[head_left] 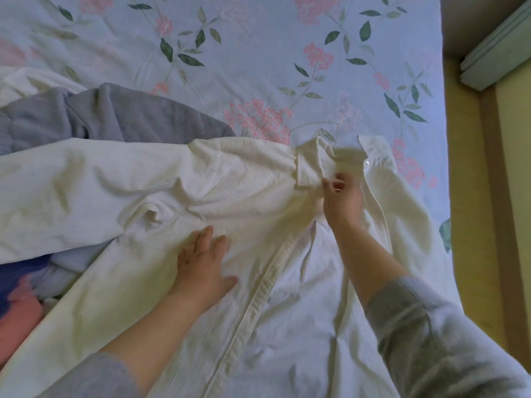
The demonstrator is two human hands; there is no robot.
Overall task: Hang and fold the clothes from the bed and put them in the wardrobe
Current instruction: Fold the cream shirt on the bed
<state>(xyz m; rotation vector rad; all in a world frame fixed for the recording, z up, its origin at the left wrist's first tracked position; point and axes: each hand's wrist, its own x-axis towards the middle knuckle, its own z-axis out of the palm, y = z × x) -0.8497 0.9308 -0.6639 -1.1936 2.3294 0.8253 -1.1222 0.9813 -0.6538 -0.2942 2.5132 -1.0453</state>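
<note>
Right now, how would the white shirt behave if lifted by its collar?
Probably floppy: the white shirt lies creased and would drape from the right hand pinching it. Likely light, thin cloth. May slide unless the flat left hand pins it.

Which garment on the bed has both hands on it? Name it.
The cream shirt: the left hand presses flat on it, the right hand pinches near its collar. The grey garment and the blue-and-pink pile lie untouched.
</note>
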